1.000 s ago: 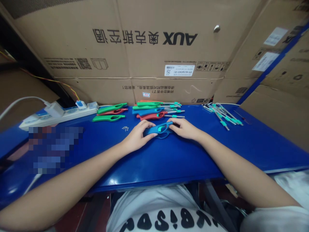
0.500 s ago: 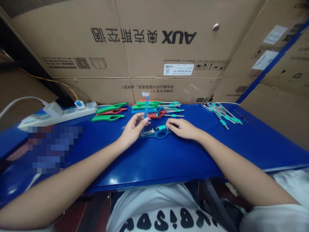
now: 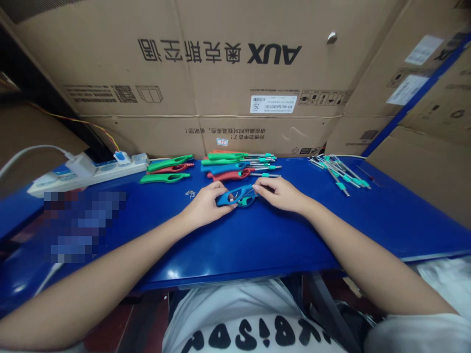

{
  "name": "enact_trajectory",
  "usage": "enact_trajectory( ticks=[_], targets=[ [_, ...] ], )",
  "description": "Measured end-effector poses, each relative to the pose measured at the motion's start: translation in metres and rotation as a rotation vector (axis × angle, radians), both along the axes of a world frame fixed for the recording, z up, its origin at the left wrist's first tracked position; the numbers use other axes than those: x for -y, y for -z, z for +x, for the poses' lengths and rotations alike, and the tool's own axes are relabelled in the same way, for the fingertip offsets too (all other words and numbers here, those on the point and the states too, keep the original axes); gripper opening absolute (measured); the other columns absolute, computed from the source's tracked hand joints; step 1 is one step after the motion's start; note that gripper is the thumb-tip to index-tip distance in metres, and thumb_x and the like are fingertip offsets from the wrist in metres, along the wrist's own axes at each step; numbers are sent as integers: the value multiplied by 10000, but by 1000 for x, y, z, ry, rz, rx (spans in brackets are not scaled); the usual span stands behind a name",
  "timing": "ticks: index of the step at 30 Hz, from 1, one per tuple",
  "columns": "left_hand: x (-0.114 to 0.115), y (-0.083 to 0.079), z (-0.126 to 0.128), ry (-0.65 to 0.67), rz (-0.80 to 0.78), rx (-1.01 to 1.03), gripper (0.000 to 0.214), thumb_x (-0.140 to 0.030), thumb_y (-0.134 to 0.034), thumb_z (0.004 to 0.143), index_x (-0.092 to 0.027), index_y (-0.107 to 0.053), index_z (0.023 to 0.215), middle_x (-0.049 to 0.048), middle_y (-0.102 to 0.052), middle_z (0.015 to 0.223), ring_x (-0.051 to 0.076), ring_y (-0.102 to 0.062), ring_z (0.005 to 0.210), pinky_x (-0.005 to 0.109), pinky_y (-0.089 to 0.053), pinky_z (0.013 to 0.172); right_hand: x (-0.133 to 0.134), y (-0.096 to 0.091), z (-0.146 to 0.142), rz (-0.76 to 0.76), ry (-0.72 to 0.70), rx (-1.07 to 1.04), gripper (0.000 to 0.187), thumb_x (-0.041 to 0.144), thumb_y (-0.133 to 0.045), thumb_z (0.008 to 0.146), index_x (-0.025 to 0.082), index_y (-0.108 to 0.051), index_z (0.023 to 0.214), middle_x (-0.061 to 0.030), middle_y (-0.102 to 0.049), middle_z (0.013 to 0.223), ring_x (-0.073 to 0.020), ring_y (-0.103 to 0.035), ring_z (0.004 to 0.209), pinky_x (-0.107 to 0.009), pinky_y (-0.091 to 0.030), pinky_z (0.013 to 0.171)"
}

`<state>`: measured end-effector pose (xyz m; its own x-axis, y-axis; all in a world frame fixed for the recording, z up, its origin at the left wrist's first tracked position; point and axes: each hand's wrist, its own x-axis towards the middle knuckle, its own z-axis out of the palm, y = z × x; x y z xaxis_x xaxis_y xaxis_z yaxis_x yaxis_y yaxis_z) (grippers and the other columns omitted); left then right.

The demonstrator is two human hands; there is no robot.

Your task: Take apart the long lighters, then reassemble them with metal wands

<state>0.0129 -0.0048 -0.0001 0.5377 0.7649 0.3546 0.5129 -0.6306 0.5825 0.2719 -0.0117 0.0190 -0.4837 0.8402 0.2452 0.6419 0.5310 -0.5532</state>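
Observation:
Between my hands, just above or on the blue tabletop, is a blue lighter casing (image 3: pixel 237 195) with a loop-shaped opening. Its upper half lies over the lower half at a slight angle, and a bit of green shows between them. My left hand (image 3: pixel 206 205) grips the wide handle end, thumb in front and fingers behind. At the narrow end, my right hand (image 3: pixel 276 193) pinches the casing between thumb and fingertips. Right behind it lies a pile of lighters in green, blue and red (image 3: pixel 230 175), with metal tubes and green collars pointing right.
Green and red casing halves (image 3: pixel 165 178) lie at the left, beside a white power strip (image 3: pixel 101 174) with plugs. Metal tubes with green collars (image 3: pixel 344 175) are heaped at the right, near a thin red-handled tool (image 3: pixel 369 175). Cardboard (image 3: pixel 221 98) walls the back.
My left hand has brought the upright blue casing half down onto the other half and now grips both at the handle end. My right hand has stayed at the narrow end.

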Motion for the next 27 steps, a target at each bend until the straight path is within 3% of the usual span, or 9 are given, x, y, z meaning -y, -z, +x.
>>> enact_trajectory(
  ticks=[4,10,14,16,18,21,24,27],
  targets=[
    [-5,-3,-2,3,34,-19,268,-443,-669,866,-175,-660,855,32,-581,882,168,-578,764,297,-500,748,-1,-4,5,19,-19,-34,324,426,-433,1001,197,-578,825,-2,-606,756,-147,-529,698,-266,-373,685],
    [-12,-32,-16,113,176,-155,196,-364,-586,924,-171,-603,898,48,-562,938,193,-574,846,305,-482,776,-4,-22,23,-35,-95,-16,388,462,-452,983,197,-465,700,33,-408,647,-119,-376,617,-257,-313,610],
    [-19,-42,-29,-20,252,-276,158,-312,-559,893,-162,-587,849,84,-556,963,232,-567,873,351,-478,781,-8,-31,42,-14,-39,-120,441,534,-487,961,198,-453,678,28,-398,654,-123,-364,628,-261,-313,608],
    [-18,-40,-27,-108,239,-228,194,-346,-574,880,-162,-601,826,84,-560,948,234,-568,873,359,-478,798,-10,-32,47,29,35,-200,471,576,-492,952,200,-452,670,26,-407,651,-126,-371,626,-266,-316,610],
    [-13,-36,-18,-143,129,-77,259,-419,-597,877,-165,-629,845,65,-580,911,221,-578,854,345,-481,795,-10,-31,43,69,71,-282,495,608,-468,958,205,-449,671,24,-415,654,-127,-377,625,-270,-327,617],
    [2,-28,3,-117,-220,209,378,-532,-599,880,-169,-654,972,29,-626,836,185,-593,761,305,-484,719,-3,-23,20,60,12,-326,483,629,-489,943,211,-455,702,30,-415,657,-122,-372,615,-260,-331,602],
    [17,-20,21,-116,-509,415,461,-576,-655,832,-157,-639,1023,12,-649,777,157,-585,679,273,-469,653,9,-11,-10,-19,-98,-208,402,572,-659,857,211,-501,779,55,-420,636,-105,-367,581,-235,-315,569],
    [24,-15,27,-101,-635,484,501,-591,-702,788,-144,-648,1008,33,-699,826,168,-623,721,269,-478,664,16,0,-27,-1,-78,-57,317,487,-706,839,206,-576,903,43,-550,689,-115,-481,615,-230,-332,592]
  ],
)
